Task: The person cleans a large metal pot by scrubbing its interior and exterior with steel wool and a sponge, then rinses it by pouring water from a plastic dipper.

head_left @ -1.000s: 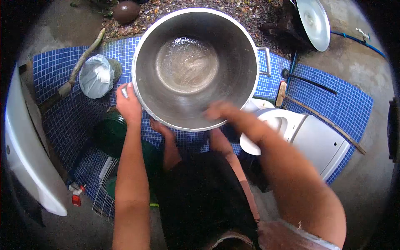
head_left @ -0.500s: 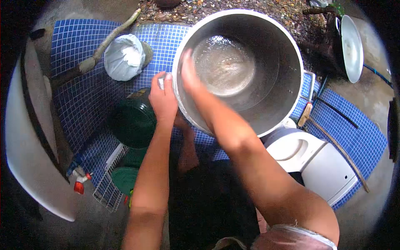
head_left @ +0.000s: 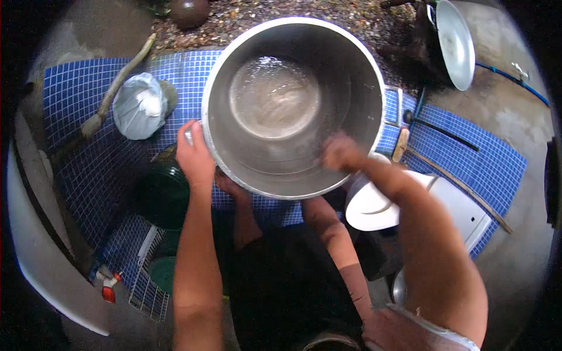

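Big pot (head_left: pixel 293 108) over the blue tiles (head_left: pixel 187 70). My left grip (head_left: pixel 196 155) closed round its side handle (head_left: pixel 188 137); best kept firm. Right hand (head_left: pixel 342 153) inside, blurred, opening unclear; even pressure suits.

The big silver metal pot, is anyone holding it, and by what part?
Yes: the left hand holds the large, round silver metal pot by its side handle at the left rim; the right hand is inside, blurred.

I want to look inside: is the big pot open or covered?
Open: no lid covers the big pot, and its bottom shows.
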